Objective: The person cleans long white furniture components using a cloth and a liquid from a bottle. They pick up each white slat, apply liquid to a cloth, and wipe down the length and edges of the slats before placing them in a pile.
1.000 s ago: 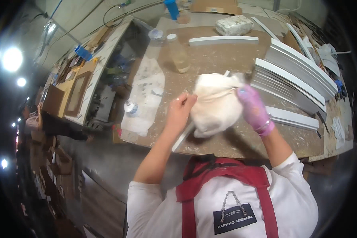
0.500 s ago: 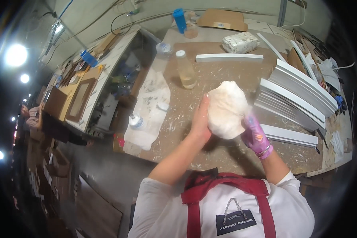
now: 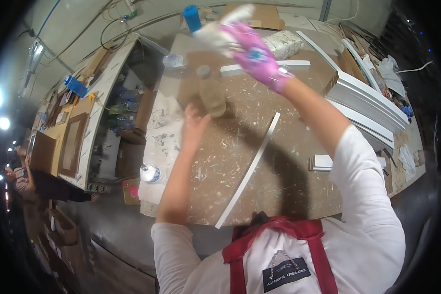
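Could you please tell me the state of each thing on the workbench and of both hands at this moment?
right hand: gloved in pink, raised, gripping the white cloth.
white cloth: bunched, held up off the bench.
left hand: bare, open, beside the bottle.
bottle: upright, capped, holding pale liquid.
white strip: lying flat, diagonal on the workbench.
stacked white mouldings: piled at the right.
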Tool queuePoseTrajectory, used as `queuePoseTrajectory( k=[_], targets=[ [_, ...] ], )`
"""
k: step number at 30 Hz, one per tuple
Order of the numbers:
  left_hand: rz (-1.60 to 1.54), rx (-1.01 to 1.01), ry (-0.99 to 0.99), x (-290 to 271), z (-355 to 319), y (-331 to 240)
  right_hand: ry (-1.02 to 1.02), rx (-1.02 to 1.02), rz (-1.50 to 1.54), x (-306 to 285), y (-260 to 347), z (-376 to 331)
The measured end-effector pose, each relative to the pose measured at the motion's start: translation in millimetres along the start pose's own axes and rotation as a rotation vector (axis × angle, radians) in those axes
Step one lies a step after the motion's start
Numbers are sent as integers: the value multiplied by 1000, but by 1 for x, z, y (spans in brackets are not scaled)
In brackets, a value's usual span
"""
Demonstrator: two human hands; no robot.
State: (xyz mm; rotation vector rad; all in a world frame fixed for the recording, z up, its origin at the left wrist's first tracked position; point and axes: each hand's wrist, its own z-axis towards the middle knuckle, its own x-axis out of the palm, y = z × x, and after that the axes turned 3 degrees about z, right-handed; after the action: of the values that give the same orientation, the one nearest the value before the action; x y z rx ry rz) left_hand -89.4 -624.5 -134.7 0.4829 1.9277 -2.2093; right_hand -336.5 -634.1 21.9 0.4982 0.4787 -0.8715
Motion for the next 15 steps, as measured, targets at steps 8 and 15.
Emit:
queuePoseTrajectory(
  k=[8, 15],
  targets=[
    [192, 407, -80, 59, 66, 47, 416, -33, -8, 83, 30, -12],
    [211, 400, -156, 58, 47, 9, -19, -118, 25, 57, -30, -65]
  ],
)
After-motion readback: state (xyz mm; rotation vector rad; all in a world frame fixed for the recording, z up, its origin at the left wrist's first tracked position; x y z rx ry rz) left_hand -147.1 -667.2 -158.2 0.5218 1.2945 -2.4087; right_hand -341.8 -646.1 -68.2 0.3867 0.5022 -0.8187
